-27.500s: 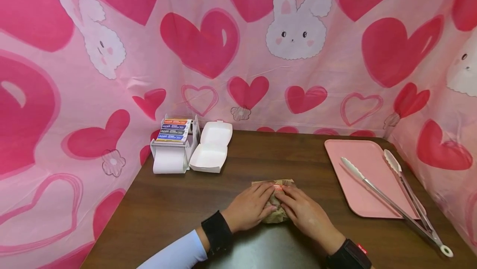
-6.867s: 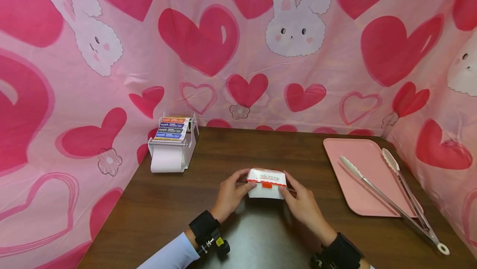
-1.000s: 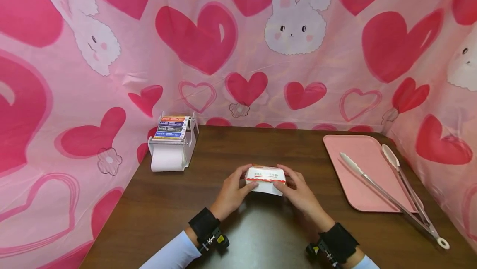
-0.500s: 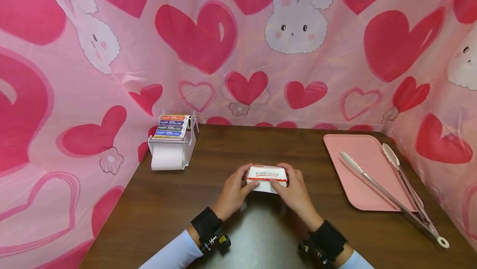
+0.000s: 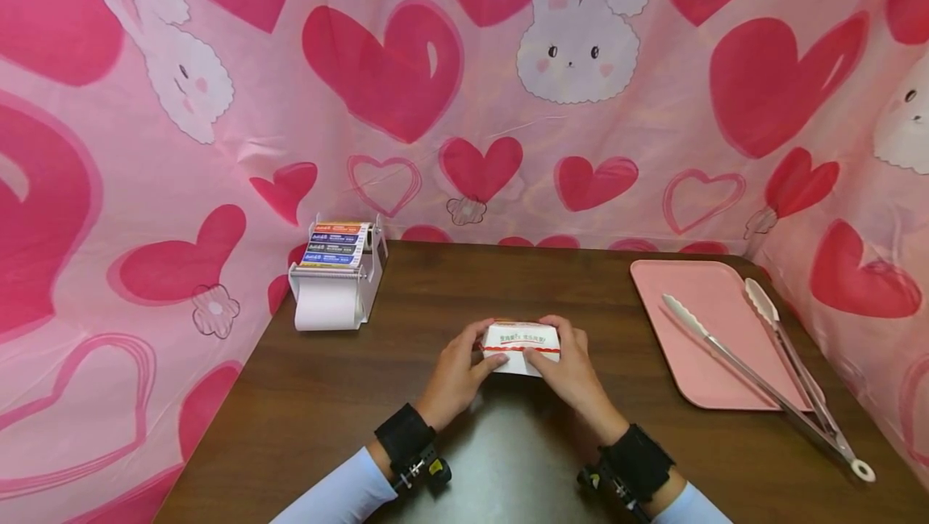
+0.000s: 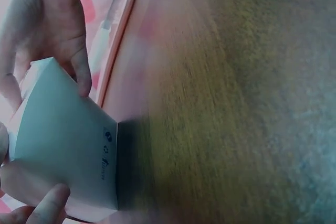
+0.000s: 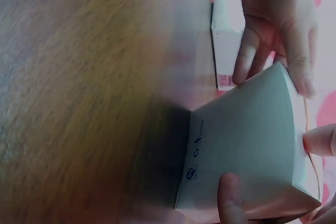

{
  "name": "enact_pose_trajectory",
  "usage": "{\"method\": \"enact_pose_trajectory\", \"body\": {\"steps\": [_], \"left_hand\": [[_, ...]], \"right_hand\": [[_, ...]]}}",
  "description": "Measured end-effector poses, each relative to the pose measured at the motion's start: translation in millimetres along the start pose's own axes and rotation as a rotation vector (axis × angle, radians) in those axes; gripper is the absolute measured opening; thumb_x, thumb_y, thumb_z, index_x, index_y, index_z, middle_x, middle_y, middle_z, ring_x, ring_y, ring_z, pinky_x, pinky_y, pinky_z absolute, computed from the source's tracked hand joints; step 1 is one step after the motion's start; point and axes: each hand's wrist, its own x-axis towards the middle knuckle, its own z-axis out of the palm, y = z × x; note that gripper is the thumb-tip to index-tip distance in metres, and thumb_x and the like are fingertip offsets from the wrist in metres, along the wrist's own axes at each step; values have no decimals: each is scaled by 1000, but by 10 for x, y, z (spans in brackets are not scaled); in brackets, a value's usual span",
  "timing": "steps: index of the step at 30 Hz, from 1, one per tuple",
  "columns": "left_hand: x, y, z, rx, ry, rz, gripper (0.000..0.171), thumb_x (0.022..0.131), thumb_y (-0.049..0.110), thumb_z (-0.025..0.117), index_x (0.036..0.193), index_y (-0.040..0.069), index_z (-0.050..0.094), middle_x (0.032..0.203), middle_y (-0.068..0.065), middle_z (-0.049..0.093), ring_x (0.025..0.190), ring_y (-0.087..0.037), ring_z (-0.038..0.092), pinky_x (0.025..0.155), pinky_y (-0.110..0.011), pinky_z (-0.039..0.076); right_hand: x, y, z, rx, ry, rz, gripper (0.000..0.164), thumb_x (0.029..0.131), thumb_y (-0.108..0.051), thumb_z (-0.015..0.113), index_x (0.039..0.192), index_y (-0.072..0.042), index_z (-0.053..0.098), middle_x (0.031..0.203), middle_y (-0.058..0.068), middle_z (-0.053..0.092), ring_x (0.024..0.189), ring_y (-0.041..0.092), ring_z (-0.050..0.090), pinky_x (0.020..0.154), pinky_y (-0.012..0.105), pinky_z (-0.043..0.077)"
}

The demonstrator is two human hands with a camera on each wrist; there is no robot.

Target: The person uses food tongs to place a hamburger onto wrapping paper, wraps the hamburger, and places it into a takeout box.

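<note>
A closed white burger box (image 5: 519, 335) with a wavy red line and printed lettering stands upright near the middle of the table. My left hand (image 5: 453, 371) grips its left side, thumb on the front and fingers around the side. From the right, my right hand (image 5: 577, 372) holds it the same way, its thumb pressing the front just below the red line. In the left wrist view, the pale wall of the burger box (image 6: 65, 135) shows small dark printed marks. The right wrist view shows the burger box (image 7: 247, 129) between both hands, its lower edge close over the table.
A label roll dispenser (image 5: 339, 278) with colored strips stands at the back left of the wooden table (image 5: 464, 282). On the right lies a pink tray (image 5: 700, 347), with long metal tongs (image 5: 769, 395) across it. A pink heart-and-rabbit cloth (image 5: 479, 64) surrounds the table.
Earlier, both hands pressed a paper-wrapped bundle and an open box stood by the dispenser; the bundle is out of sight. The burger box's orange front tab no longer shows. My right thumb moved left.
</note>
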Motion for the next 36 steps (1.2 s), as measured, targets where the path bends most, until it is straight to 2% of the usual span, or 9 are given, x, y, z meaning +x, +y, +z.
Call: {"method": "enact_pose_trajectory", "body": {"steps": [4,7,11,17,20,25,28,31,36], "left_hand": [[16,-8,12,3,8,-10,59,92,23,74,144,12,50,134,-9,62,118,-23,62,93,-34,56],[22,-4,16,11,11,-13,58,91,23,75,143,11,51,131,-9,63,116,-21,63,92,-33,56],[8,-5,0,67,13,-34,59,91,29,74,143,15,50,127,-5,65,103,-16,64,84,-30,56],[1,-16,-42,116,9,-27,58,93,37,71,143,18,48,127,-3,66,93,-13,64,77,-29,52],[4,-31,-43,110,5,-12,58,93,35,71,143,17,48,123,-4,66,92,-13,63,76,-28,52],[7,-74,-51,77,-24,-8,59,91,31,75,141,15,49,120,-5,65,89,-13,63,73,-25,51],[8,-92,-85,45,-64,-28,60,89,33,79,139,17,50,115,-4,63,84,-13,60,68,-24,50],[8,-111,-131,47,-105,-16,60,88,35,81,136,17,51,113,-4,60,84,-14,57,66,-23,49],[-42,-108,-198,108,-197,33,63,86,32,83,137,15,51,133,-8,48,99,-19,57,77,-25,54]], "right_hand": [[0,24,-37,58,-45,54,61,92,-29,74,145,-20,45,142,20,32,125,39,43,96,51,39],[-9,31,-40,95,-47,80,59,93,-31,74,145,-22,47,143,18,33,125,38,43,96,49,37],[-15,55,-64,159,-76,77,60,94,-34,73,148,-25,47,145,16,32,127,35,43,94,43,38],[-2,198,-153,405,-195,94,58,102,-28,62,155,-22,41,149,13,27,128,34,45,87,31,48],[10,231,-169,426,-213,79,58,101,-24,64,154,-19,42,147,14,29,128,36,43,87,32,49],[5,254,-185,384,-224,67,56,99,-22,67,151,-18,46,150,16,29,129,40,40,89,36,49],[-2,269,-198,288,-211,29,56,97,-24,69,148,-18,48,150,17,31,130,42,43,89,39,49],[-18,295,-224,146,-190,-46,54,94,-25,73,143,-17,52,148,19,36,126,42,49,91,46,51],[-77,351,-246,-18,-207,-219,55,87,-15,81,137,-15,56,145,18,40,117,37,57,90,43,57]]}}
